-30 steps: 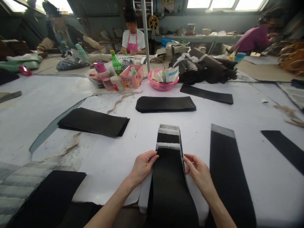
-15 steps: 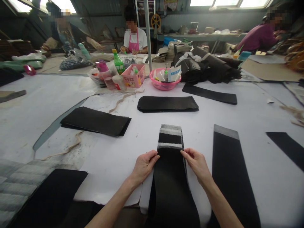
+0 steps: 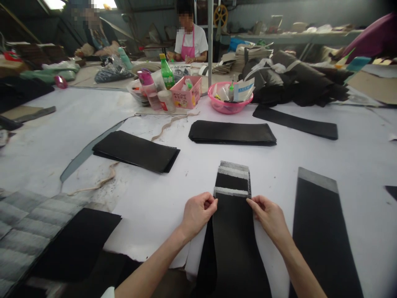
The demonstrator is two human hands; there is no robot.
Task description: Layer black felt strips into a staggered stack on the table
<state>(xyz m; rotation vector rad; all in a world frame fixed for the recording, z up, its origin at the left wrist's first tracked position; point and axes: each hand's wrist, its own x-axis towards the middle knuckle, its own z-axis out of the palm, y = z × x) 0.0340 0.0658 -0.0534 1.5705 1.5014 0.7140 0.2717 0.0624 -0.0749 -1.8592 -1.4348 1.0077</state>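
Note:
A long black strip [image 3: 238, 240] of smooth, leather-like sheet runs toward me and curves down past the table's front edge. At its far left corner, my left hand [image 3: 200, 212] is closed, thumb and forefinger pinching the edge. My right hand [image 3: 268, 213] pinches the opposite corner in the same way. Under and beyond this strip lie layered black pieces [image 3: 232, 181] with grey bands across their ends. Part of a lower black layer shows along the left side. To the right, another long black strip [image 3: 322, 231] with a grey end lies flat.
Stacks of black pieces lie at left [image 3: 136, 151] and centre [image 3: 232, 133], with a loose strip [image 3: 297, 122] behind. Farther back stand a pink basin [image 3: 231, 106], a pink box [image 3: 186, 93] and a green bottle [image 3: 166, 72]. Co-workers are across the table.
The view has turned left, so everything sits farther right in it. Both hands still pinch the strip's far corners, and more of the lower layer shows on the left.

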